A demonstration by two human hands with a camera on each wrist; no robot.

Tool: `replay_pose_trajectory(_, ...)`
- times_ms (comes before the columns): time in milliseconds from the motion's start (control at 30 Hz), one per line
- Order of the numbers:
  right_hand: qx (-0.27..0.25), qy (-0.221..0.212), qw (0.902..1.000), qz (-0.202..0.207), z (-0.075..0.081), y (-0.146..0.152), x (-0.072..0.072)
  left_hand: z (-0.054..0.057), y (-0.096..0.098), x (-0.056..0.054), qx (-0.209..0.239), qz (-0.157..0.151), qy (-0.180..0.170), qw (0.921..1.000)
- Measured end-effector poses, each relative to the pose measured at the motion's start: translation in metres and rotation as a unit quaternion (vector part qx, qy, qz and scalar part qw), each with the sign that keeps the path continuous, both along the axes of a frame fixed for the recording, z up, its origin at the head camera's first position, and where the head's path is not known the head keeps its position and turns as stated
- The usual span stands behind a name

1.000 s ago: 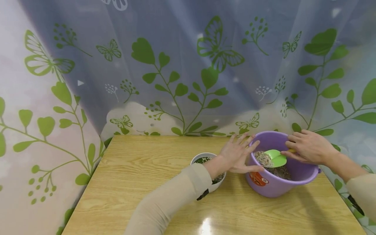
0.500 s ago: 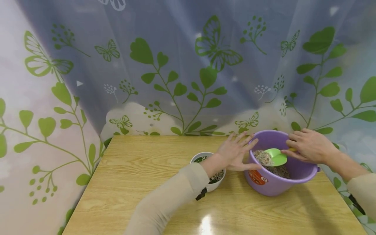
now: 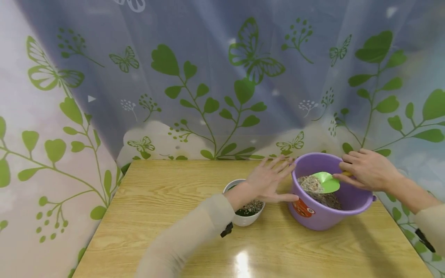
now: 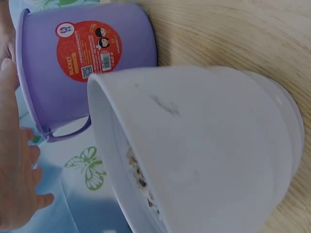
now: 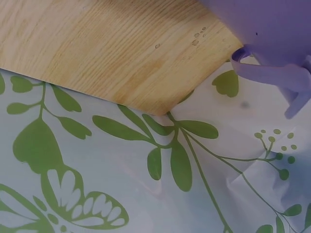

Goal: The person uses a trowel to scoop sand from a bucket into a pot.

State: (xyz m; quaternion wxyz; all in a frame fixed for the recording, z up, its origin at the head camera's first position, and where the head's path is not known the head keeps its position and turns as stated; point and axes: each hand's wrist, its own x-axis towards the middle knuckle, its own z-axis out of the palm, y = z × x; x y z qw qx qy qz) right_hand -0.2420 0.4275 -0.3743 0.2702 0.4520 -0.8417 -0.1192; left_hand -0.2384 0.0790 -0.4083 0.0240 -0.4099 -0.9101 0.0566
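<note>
A small green shovel with a yellow handle carries a heap of grainy soil inside the purple bucket. My right hand grips its handle above the bucket's right side. My left hand has its fingers spread, the fingertips right by the bucket's left rim, and holds nothing. Under the left wrist stands a white pot, partly hidden by the forearm, with a grainy mix and something green in it. In the left wrist view the white pot fills the middle, with the left hand at the edge.
Both containers stand on a wooden table. A curtain printed with leaves and butterflies closes off the back and sides. The bucket's carrying handle hangs out past the table's corner in the right wrist view.
My left hand has drawn a little to the left, off the bucket's rim, baring more of the white pot. The loaded shovel has risen and tilted slightly in my right hand.
</note>
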Motion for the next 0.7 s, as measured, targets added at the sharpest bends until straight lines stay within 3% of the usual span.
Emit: replay_pose_trajectory(700,-0.023,0.016,0.9996,0.008,0.016,-0.006,0.005,-0.003,-0.054,0.002,0.025,0.001,-0.005,0.9997)
